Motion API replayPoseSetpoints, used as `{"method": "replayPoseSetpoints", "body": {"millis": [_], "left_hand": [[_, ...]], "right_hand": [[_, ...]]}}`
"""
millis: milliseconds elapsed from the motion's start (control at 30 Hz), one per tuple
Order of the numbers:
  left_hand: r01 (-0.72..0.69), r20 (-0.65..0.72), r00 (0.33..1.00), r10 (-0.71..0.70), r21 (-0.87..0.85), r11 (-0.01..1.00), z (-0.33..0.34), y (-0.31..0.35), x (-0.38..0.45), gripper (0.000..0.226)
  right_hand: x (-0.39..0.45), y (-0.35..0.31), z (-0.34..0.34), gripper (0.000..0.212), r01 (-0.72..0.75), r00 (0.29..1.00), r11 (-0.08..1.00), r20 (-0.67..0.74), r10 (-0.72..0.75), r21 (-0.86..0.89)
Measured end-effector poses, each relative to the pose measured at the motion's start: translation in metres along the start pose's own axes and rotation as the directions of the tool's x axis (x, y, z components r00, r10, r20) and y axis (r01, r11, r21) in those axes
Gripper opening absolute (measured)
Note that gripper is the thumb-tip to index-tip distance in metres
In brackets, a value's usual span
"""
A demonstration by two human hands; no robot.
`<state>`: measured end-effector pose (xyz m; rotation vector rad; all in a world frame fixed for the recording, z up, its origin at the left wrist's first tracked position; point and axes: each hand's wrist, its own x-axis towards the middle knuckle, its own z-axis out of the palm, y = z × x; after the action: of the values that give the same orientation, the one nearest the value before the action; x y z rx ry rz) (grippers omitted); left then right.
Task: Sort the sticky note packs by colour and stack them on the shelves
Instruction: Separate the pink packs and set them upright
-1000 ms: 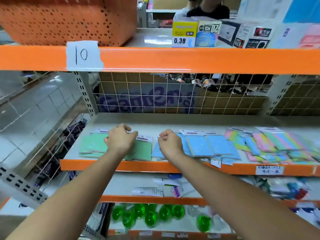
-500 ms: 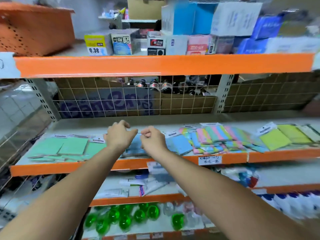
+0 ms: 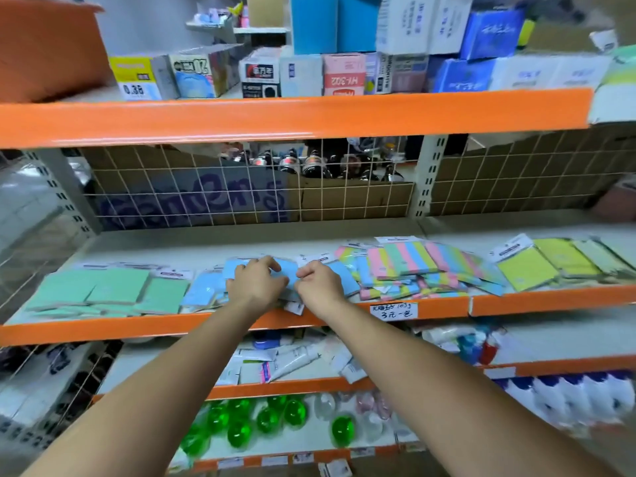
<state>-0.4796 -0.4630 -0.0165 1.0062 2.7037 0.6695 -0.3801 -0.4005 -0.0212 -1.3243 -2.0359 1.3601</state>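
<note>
Sticky note packs lie in colour groups on the middle shelf (image 3: 241, 247). Green packs (image 3: 103, 292) are at the left, blue packs (image 3: 203, 292) beside them, striped multicolour packs (image 3: 406, 265) right of centre, yellow packs (image 3: 537, 266) at the far right. Both my hands are on a blue pack (image 3: 290, 270) in the middle. My left hand (image 3: 256, 282) grips its left part with curled fingers. My right hand (image 3: 318, 282) pinches its right part, knuckles up. The pack is mostly hidden under my hands.
A wire mesh panel (image 3: 241, 187) with cardboard behind it backs the shelf. The top shelf (image 3: 292, 111) carries small boxes and an orange basket (image 3: 48, 46). Lower shelves hold tubes (image 3: 292, 361) and green capsules (image 3: 237, 425). A handwritten price label (image 3: 394, 310) sticks to the shelf edge.
The view has swung right, bringing the multicolour and yellow packs into sight. My left hand left the green packs and joined my right hand on the blue packs.
</note>
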Motion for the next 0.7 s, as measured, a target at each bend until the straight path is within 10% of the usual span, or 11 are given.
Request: {"method": "replayPoseSetpoints", "body": {"millis": [700], "left_hand": [[-0.156, 0.006, 0.988, 0.157, -0.021, 0.987, 0.078, 0.188, -0.068, 0.03]], "right_hand": [[-0.015, 0.086, -0.182, 0.018, 0.054, 0.969, 0.998, -0.239, -0.06, -0.034]]}}
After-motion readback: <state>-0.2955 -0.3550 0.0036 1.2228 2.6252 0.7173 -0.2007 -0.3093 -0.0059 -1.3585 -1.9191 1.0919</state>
